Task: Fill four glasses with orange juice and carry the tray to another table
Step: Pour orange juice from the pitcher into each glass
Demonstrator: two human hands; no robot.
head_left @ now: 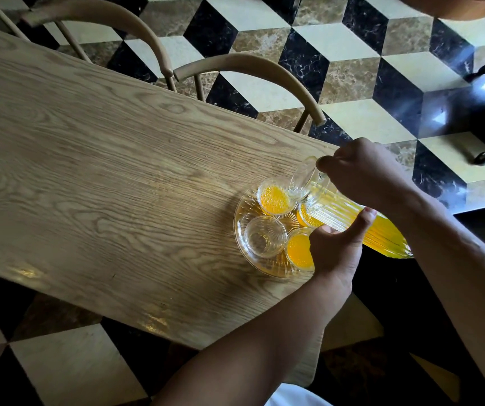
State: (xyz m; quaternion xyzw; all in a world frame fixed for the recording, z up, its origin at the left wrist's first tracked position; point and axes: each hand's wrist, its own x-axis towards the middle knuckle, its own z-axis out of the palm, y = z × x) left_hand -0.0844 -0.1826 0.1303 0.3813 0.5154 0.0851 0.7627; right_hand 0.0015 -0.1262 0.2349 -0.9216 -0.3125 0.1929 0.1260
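A: Bench [94, 159]: pale wood, bold grain, matt, a few dull sheen patches near the front edge.
B: Tray [242, 227]?
A: Clear glass, cut ribbed pattern, glinting. 4 glasses [265, 236] on it, clear and smooth-walled.
B: Jug [349, 213]?
A: Clear glass, fluted sides, glossy.
B: Floor [352, 63]?
A: Polished stone tiles in black, cream and veined brown, marble-like, highly reflective. Chairs [253, 65]: bent pale wood, smooth satin finish.

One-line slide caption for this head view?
Both hands tilt the juice pitcher over a glass tray; three glasses filled, one glass empty.
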